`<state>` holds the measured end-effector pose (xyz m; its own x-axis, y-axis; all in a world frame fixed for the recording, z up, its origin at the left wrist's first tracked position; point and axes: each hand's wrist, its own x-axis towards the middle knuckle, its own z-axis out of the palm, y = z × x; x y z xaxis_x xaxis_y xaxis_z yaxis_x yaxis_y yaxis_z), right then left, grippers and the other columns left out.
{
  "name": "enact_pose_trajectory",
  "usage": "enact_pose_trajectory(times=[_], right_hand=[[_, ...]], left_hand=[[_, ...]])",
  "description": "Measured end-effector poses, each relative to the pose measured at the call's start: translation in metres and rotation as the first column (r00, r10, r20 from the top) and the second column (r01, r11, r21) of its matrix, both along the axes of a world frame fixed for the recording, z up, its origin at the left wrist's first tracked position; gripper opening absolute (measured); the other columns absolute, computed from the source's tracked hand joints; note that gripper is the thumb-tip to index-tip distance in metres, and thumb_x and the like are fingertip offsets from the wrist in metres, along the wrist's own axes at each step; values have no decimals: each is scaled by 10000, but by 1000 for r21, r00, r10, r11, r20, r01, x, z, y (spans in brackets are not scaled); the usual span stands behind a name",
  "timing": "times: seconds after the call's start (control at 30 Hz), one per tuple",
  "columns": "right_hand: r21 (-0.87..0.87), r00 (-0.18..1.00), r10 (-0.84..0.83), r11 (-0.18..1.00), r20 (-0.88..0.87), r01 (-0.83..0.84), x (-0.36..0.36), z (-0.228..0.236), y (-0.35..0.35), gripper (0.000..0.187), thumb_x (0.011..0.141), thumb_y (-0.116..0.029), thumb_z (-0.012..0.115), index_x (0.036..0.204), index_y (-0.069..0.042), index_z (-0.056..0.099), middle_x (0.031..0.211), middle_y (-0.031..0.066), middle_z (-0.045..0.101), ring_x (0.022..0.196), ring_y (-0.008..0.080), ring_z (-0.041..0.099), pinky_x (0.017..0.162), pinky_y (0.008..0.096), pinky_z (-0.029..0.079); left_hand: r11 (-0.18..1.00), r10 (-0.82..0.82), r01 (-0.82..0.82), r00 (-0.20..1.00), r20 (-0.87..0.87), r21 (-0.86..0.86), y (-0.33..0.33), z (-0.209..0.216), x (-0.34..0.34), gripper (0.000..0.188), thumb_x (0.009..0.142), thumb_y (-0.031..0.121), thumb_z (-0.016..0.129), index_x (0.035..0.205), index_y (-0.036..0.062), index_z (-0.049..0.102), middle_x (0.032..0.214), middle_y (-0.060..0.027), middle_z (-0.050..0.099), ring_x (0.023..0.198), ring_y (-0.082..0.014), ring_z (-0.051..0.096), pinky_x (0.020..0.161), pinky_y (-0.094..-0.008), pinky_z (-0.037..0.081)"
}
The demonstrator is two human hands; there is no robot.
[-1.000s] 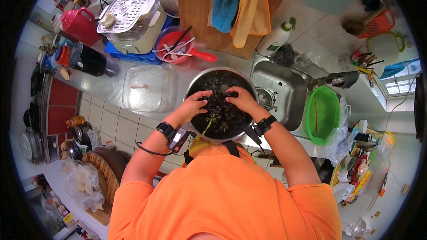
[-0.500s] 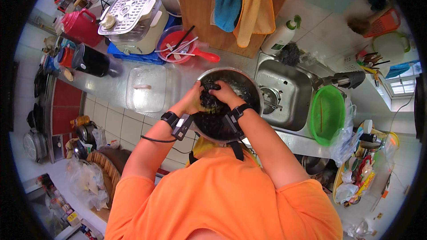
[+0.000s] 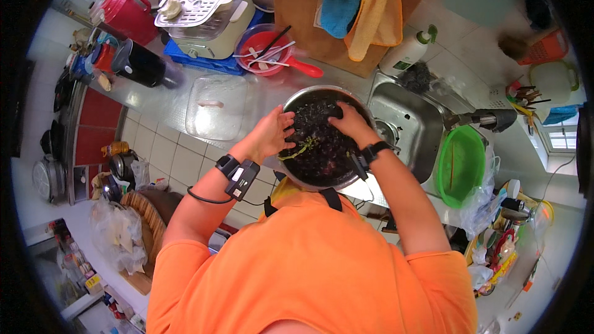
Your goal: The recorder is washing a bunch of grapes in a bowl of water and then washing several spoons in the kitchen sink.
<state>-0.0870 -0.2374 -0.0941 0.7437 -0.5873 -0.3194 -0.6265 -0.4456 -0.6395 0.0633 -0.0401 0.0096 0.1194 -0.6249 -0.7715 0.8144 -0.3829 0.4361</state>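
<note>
A round steel bowl [image 3: 301, 94] holds dark, wet, round pieces that look like dark grapes in water. A yellow-green stem [image 3: 301, 148] lies among them on the left side. My left hand [image 3: 273, 132] is over the bowl's left edge, palm turned inward, fingers spread and nothing in them. On the opposite side my right hand [image 3: 351, 122] reaches over the rim, fingers loosely bent and apart above the dark pieces, with nothing visible held. Both wrists carry black straps with small devices.
Right of the bowl is a steel sink [image 3: 414, 127] with a green basin [image 3: 461, 167] beside it. A clear lid [image 3: 216, 114] lies on the counter to the left. Behind stand a red strainer [image 3: 263, 43], a cream cooker [image 3: 213, 34] and a pump bottle [image 3: 405, 52].
My hands have moved apart, from together inside the bowl to its opposite sides. The dark clump they held is released. The whole view has shifted slightly.
</note>
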Motion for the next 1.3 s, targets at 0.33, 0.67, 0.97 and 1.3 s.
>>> enact_pose_trajectory(times=[0.33,0.67,0.97,1.3], right_hand=[[-125,865,502,858,-7,-498,27,17,63,254,770,-260,652,1002,-158,639,1172,138,508,1087,377,499,889,461,450],[-240,983,147,956,-107,-169,-1,33,23,504,788,-346,625,1243,-151,526,1226,188,494,1056,403,537,886,458,460],[120,909,414,901,49,-417,46,2,55,360,794,-322,639,1083,-111,603,1132,206,558,1063,355,552,885,429,458],[-123,929,348,934,122,-334,-24,44,-3,428,712,-129,681,1132,-89,608,1158,186,547,1027,305,579,865,343,492]], left_hand=[[993,75,-79,996,48,91,22,-6,-31,575,961,446,328,1377,51,368,1439,-87,337,1338,-236,267,1080,-515,206],[937,-319,296,519,793,183,50,-70,-84,591,935,264,468,1395,-56,279,1433,-218,326,1355,-306,281,1119,-345,187],[976,212,-215,916,341,-28,26,-89,-78,750,925,431,441,1459,8,126,1437,-211,309,1326,-287,302,1073,-364,264],[991,2,-52,929,371,125,5,-87,-54,683,871,311,563,1391,7,243,1271,-172,468,1134,-278,491,917,-392,434]])
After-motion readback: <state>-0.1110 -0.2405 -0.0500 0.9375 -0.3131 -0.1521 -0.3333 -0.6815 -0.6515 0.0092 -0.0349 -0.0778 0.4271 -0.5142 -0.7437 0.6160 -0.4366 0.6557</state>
